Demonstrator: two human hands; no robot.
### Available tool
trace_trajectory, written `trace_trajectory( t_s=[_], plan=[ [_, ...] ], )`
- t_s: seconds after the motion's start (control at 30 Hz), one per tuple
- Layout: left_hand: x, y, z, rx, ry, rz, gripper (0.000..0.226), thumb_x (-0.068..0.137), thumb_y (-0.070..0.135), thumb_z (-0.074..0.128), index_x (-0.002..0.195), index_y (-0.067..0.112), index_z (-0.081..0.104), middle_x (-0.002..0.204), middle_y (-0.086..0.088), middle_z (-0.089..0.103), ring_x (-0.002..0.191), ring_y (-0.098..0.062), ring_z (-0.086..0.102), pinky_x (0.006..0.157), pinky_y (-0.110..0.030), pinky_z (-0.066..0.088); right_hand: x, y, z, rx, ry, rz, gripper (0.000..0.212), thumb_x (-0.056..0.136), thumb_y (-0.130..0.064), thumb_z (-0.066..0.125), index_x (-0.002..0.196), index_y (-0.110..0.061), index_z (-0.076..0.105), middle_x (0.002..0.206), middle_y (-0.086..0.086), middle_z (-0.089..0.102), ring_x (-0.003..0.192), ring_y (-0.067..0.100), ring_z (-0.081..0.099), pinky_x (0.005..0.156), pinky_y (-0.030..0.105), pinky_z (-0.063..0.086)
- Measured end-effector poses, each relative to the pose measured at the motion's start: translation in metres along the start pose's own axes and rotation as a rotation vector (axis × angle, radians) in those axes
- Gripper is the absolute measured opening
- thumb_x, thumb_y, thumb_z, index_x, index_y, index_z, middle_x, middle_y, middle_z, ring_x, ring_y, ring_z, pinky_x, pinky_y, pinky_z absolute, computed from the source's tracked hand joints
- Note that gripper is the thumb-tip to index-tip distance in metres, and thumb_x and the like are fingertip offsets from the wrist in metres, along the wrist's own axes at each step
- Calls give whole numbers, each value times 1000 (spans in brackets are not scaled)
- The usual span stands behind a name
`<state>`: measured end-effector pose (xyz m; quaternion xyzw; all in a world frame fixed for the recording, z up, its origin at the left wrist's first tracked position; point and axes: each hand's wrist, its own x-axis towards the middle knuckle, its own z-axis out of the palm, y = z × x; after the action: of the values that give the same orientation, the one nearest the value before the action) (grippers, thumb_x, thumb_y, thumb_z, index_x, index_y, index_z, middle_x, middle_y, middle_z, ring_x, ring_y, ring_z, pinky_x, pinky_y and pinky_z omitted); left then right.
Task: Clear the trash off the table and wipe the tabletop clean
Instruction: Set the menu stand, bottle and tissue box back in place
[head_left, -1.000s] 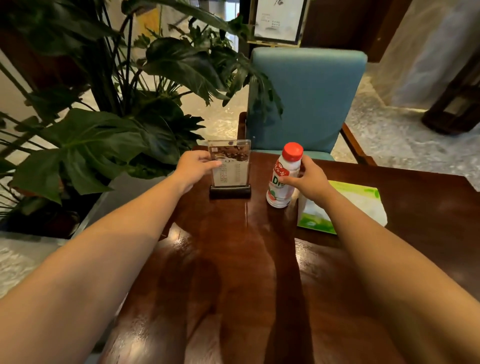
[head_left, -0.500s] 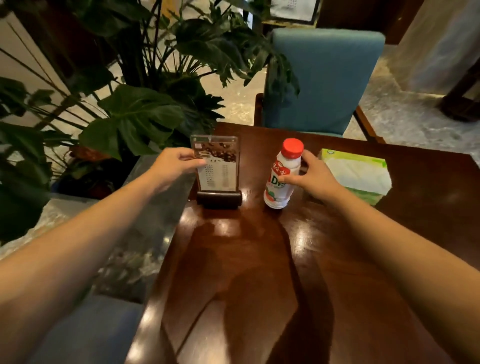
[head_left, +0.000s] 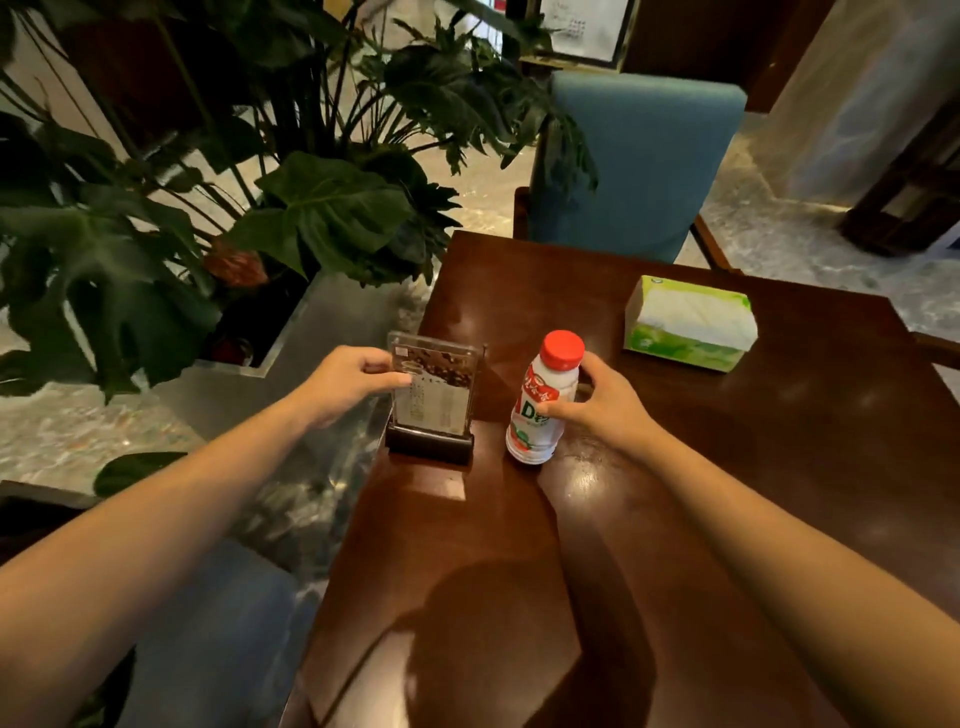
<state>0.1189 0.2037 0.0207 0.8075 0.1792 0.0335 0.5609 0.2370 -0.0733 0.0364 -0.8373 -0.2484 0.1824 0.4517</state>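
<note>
A white drink bottle (head_left: 540, 415) with a red cap stands upright on the dark glossy wooden table (head_left: 727, 519). My right hand (head_left: 602, 405) wraps its fingers around the bottle's right side. To its left stands a clear acrylic menu stand (head_left: 431, 400) on a black base, near the table's left edge. My left hand (head_left: 348, 382) grips the stand's left edge, thumb on its front.
A green and white tissue box (head_left: 691, 325) lies at the table's far right. A blue upholstered chair (head_left: 639, 166) faces the far edge. A large leafy plant (head_left: 291, 208) in a metal planter (head_left: 311, 332) crowds the left side.
Both hands keep their holds. The stand and bottle sit nearer along the table's left side, and the tissue box now lies apart, farther back right. The view has shifted.
</note>
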Motion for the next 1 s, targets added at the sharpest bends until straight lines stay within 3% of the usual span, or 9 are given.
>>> trace_trajectory(
  t_s=[0.07, 0.17, 0.27, 0.47, 0.57, 0.73, 0.83, 0.9, 1.0],
  plan=[
    [-9, -4, 2, -8, -3, 3, 15, 81, 8, 68, 93, -2, 69, 86, 0, 71, 79, -7, 66, 66, -9, 52, -11, 0, 7, -13, -3, 2, 67, 72, -16, 79, 131, -17, 48, 128, 2, 58, 115, 16, 55, 100, 34, 46],
    [-20, -6, 7, -71, -12, -9, 10, 83, 3, 64, 90, 8, 69, 73, 12, 73, 75, 4, 67, 61, -6, 49, -23, 4, 19, -42, -16, -2, 68, 73, -17, 79, 132, -18, 47, 129, 1, 57, 111, 12, 53, 99, 32, 45],
    [-27, -10, 8, -98, -28, -23, 13, 84, 2, 63, 93, 10, 68, 73, 21, 72, 77, 7, 67, 62, -6, 49, -31, 8, 25, -30, -13, -5, 67, 73, -17, 79, 131, -18, 47, 128, 0, 57, 109, 10, 52, 95, 28, 43],
    [-30, -5, 2, -35, -77, -46, 17, 83, 5, 64, 101, 3, 67, 85, 10, 71, 75, 6, 67, 63, -5, 48, -33, 11, 26, -16, -35, 22, 69, 73, -19, 78, 133, -18, 43, 131, 3, 55, 114, 14, 53, 99, 33, 45],
    [-27, 1, -2, 35, -118, -51, 13, 81, 6, 68, 93, 12, 67, 84, 12, 69, 78, 0, 66, 64, -6, 48, -32, 8, 23, -8, -107, 78, 73, 75, -14, 77, 137, -15, 38, 135, 6, 51, 119, 19, 51, 97, 30, 43],
    [-19, 19, -19, 454, -342, -109, 43, 76, 13, 75, 115, 14, 58, 110, -1, 65, 103, -18, 60, 96, -33, 46, -36, 2, 4, -163, -171, 226, 103, 69, -30, 81, 149, -14, 18, 155, 9, 24, 141, 27, 29, 113, 44, 31],
    [-12, 43, -32, 795, -435, -111, 39, 82, 16, 68, 119, 17, 56, 114, 2, 60, 107, -17, 56, 101, -37, 43, -42, -5, -20, -303, -234, 306, 97, 76, -30, 76, 150, -17, 14, 158, 8, 17, 143, 26, 23, 116, 41, 26],
    [-7, 67, -40, 882, -439, -134, 31, 87, 17, 61, 118, 21, 57, 117, 0, 60, 109, -17, 54, 103, -37, 41, -46, -13, -38, -384, -275, 354, 93, 78, -34, 74, 149, -20, 17, 158, 6, 19, 143, 25, 24, 115, 40, 26],
    [3, 110, -42, 1009, -417, -87, 39, 91, 25, 56, 129, 21, 52, 129, -1, 56, 119, -20, 51, 105, -39, 40, -52, -26, -64, -477, -310, 432, 90, 79, -41, 71, 149, -25, 18, 157, 3, 22, 143, 25, 25, 114, 42, 28]
  ],
)
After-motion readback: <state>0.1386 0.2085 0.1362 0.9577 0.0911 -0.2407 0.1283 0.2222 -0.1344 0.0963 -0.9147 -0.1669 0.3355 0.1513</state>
